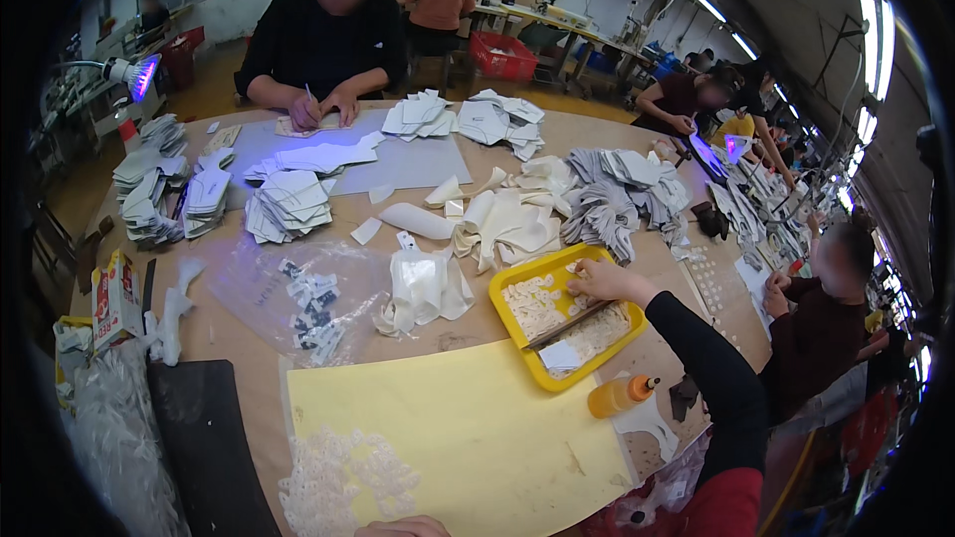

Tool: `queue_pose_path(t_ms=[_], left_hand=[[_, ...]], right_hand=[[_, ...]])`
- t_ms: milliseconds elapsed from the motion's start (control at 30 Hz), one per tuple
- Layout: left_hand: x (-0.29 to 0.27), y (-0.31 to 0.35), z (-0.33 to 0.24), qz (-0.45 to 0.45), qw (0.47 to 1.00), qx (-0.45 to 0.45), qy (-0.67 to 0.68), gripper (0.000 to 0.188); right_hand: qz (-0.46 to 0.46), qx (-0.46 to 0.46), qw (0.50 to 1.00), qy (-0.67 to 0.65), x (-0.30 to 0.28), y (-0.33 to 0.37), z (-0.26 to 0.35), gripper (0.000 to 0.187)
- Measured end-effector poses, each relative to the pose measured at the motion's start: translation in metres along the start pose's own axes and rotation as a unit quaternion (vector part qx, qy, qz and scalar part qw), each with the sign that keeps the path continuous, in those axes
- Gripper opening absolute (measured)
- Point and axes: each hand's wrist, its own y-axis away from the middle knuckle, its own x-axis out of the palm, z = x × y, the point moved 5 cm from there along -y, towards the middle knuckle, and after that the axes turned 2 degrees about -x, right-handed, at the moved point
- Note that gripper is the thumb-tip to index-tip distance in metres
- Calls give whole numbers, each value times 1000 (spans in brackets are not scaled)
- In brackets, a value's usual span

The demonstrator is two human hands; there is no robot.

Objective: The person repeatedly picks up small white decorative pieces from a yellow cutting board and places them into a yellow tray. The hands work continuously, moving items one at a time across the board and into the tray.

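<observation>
My right hand [601, 280] reaches over the far side of a yellow plastic tray [497, 316], its fingers drawn together and bent down; whatever they pinch is too small to make out. Small cream-coloured cut pieces [533, 302] fill the tray in heaps, split by a dark divider strip [575, 324]. A white card [561, 356] lies in its near part. My left hand [404, 527] shows only partly at the lower edge, over a yellow sheet [468, 428], its fingers mostly cut off. Beside it, many small pale pieces [348, 472] are spread on the sheet.
An orange-capped glue bottle [621, 396] lies right of the tray. Beyond are cream material pieces [512, 219], grey stacks [622, 194] and a plastic bag [308, 303] of small parts. A black mat [209, 438] lies left. Across the table a person [323, 40] is writing.
</observation>
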Motion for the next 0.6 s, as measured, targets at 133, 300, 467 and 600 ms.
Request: queue_pose_path(t_ms=[133,300,467,600], left_hand=[[-5,1,3,-9,1000,-6,17,31],[-8,6,5,-23,1000,-5,21,35],[-11,9,7,-32,999,2,7,39],[-15,9,15,-70,995,-71,-22,35]], right_hand=[[36,-48,998,-25,9,-1,27,73],[85,-72,993,-46,9,26,103,83],[54,-75,995,-26,21,20,118,80],[3,-70,997,-26,33,14,118,67]])
